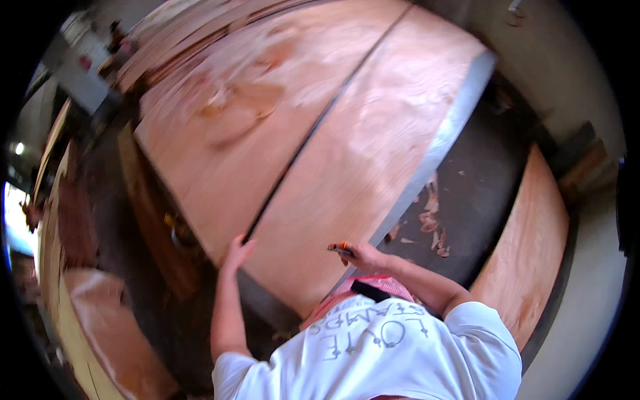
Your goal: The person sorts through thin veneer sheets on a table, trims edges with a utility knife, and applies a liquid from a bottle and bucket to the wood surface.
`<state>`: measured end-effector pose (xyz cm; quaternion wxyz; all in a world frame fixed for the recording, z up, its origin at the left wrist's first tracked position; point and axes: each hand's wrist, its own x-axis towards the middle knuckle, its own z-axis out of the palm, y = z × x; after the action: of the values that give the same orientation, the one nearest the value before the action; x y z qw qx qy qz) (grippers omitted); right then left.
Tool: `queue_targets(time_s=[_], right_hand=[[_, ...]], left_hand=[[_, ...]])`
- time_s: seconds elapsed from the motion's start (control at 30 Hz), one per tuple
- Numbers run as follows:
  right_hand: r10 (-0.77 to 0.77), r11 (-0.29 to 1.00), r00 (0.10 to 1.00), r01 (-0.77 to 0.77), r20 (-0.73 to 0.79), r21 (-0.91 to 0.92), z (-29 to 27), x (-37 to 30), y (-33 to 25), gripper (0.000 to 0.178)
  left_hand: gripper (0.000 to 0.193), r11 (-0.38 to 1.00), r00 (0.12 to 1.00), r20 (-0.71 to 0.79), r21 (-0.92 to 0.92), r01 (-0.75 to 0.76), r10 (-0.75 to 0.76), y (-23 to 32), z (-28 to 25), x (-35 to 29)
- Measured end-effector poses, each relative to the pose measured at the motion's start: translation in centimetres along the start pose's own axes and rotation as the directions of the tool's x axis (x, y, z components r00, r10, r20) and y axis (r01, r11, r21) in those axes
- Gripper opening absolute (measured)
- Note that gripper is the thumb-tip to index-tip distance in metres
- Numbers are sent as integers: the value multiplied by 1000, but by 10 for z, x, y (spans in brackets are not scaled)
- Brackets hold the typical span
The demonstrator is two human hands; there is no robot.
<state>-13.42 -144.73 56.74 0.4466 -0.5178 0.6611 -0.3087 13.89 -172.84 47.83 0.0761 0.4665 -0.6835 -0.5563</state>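
Observation:
A broad sheet of pale wood veneer (pixel 320 180) lies in front of me on a waist-high surface, slanting away to the upper right. Across it runs a long, thin dark straightedge (pixel 312 130). My left hand (pixel 237 252) is closed on the near end of this straightedge, by the sheet's left edge. Near the right edge, close to my body, my right hand (pixel 363 257) grips a small orange and black tool (pixel 339 249) that looks like a utility knife; its tip is blurred and I see no blade. The tool appears to hover over the veneer.
Stacked veneer sheets (pixel 193 37) lie beyond the far left edge. Torn scraps (pixel 433 217) litter the dark floor at right, beside a leaning wood panel (pixel 523 250). More boards (pixel 110 327) stand at left. A pale wall (pixel 560 67) closes the right side.

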Motion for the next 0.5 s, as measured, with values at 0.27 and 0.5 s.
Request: queue_targets(time_s=[0.27, 0.5], right_hand=[[412, 662, 890, -146, -195, 735, -137, -33, 111, 26], [521, 683, 635, 91, -570, 725, -342, -53, 207, 21]], left_hand=[[44, 659, 765, -452, 751, 48, 458, 71, 16, 36], [44, 663, 845, -50, 645, -380, 532, 120, 232, 17]])
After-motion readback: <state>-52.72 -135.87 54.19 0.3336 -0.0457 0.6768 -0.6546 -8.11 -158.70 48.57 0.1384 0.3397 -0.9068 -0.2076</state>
